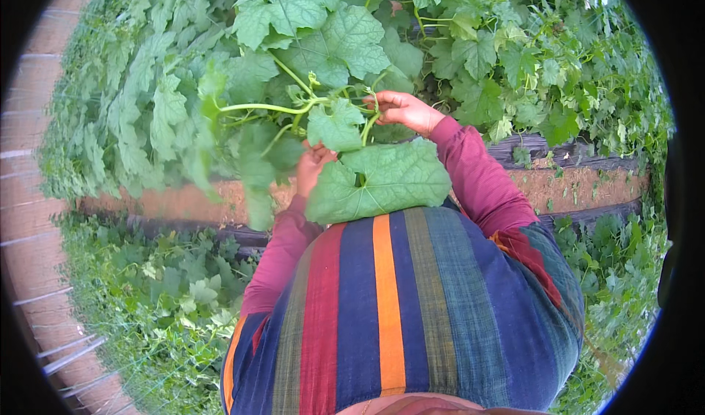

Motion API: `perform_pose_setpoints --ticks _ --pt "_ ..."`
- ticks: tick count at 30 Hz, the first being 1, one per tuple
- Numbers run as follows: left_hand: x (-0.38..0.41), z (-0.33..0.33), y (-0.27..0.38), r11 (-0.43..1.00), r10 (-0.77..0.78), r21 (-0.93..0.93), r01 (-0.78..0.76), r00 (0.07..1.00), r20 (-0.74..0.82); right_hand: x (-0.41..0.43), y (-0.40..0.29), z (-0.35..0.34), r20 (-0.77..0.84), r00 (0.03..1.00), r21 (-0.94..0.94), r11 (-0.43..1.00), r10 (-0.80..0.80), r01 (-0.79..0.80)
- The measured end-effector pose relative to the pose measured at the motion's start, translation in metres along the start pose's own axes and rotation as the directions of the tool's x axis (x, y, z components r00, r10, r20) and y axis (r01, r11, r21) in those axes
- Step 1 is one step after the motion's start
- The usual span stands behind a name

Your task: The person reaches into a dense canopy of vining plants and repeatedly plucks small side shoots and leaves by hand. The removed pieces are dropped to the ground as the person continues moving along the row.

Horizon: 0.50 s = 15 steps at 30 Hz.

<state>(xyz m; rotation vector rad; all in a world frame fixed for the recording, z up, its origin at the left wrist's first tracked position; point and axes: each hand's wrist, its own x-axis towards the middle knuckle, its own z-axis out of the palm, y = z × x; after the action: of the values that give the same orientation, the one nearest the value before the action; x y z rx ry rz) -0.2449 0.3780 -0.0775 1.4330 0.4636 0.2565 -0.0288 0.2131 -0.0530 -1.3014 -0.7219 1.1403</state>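
Note:
A gourd-like climbing vine (297,108) with thick pale-green stems crosses in front of my chest. My right hand (406,112) has its fingers curled around a thin shoot (375,104) of this vine. Below and to the left, my left hand (313,167) is raised under a small lobed leaf (337,126), its fingertips at that leaf's lower edge. Part of the left hand is hidden by foliage, so its grip is unclear. A large leaf (380,181) with a small hole hangs between my forearms against my striped garment (385,305).
Dense foliage (154,101) rises ahead, with more on the right (551,68). A brown soil path (578,186) runs crosswise, edged by dark plastic sheeting (562,150). Behind me is another row of vines (165,288). Thin trellis netting (137,382) shows at the lower left.

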Motion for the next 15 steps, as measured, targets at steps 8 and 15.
perform_pose_setpoints --ticks 8,15 --pt "0.01 0.023 -0.009 0.864 -0.163 -0.453 0.219 0.974 0.16 0.014 -0.012 0.023 0.117 0.969 0.014 0.976 0.216 -0.219" --pt "0.028 0.04 -0.01 0.936 -0.159 -0.264 0.234 0.947 0.279 0.002 -0.011 0.02 0.053 0.971 0.001 0.972 0.235 -0.235"
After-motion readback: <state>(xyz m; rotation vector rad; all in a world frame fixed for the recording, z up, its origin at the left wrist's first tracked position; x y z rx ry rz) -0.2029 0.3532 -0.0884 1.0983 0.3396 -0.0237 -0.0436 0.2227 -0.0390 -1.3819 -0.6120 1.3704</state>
